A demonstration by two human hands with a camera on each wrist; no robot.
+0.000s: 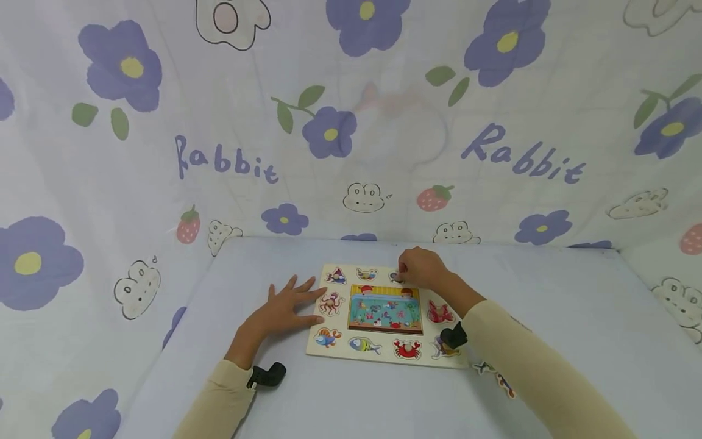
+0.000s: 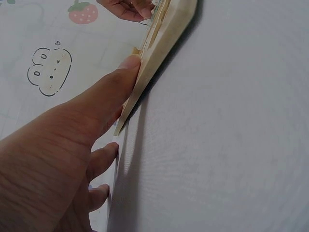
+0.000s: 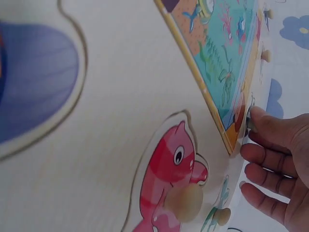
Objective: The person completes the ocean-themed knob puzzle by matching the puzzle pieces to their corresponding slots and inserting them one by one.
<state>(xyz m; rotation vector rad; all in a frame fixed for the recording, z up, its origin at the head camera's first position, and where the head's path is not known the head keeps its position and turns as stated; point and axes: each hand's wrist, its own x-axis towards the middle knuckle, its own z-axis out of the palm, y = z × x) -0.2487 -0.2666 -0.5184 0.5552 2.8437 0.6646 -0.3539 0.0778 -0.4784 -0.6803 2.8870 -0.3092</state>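
A wooden peg puzzle board (image 1: 386, 349) with sea-animal pieces around a fish-tank picture lies flat on the table. My left hand (image 1: 282, 311) rests at its left side with fingers spread; in the left wrist view the thumb (image 2: 116, 79) touches the board's edge. At the far edge, my right hand (image 1: 422, 268) pinches a small dark puzzle piece (image 1: 396, 278), mostly hidden by the fingers. Close to the right wrist camera is a pink animal piece (image 3: 164, 169) with a round wooden knob (image 3: 184, 203). A red crab piece (image 1: 407, 349) sits along the near side.
Loose puzzle pieces (image 1: 506, 385) lie on the table beside the right sleeve, partly covered by it. The white table (image 1: 340, 402) meets a flower-printed cloth (image 1: 395, 207) behind the board. A black wrist camera (image 1: 267, 374) is strapped to the left wrist.
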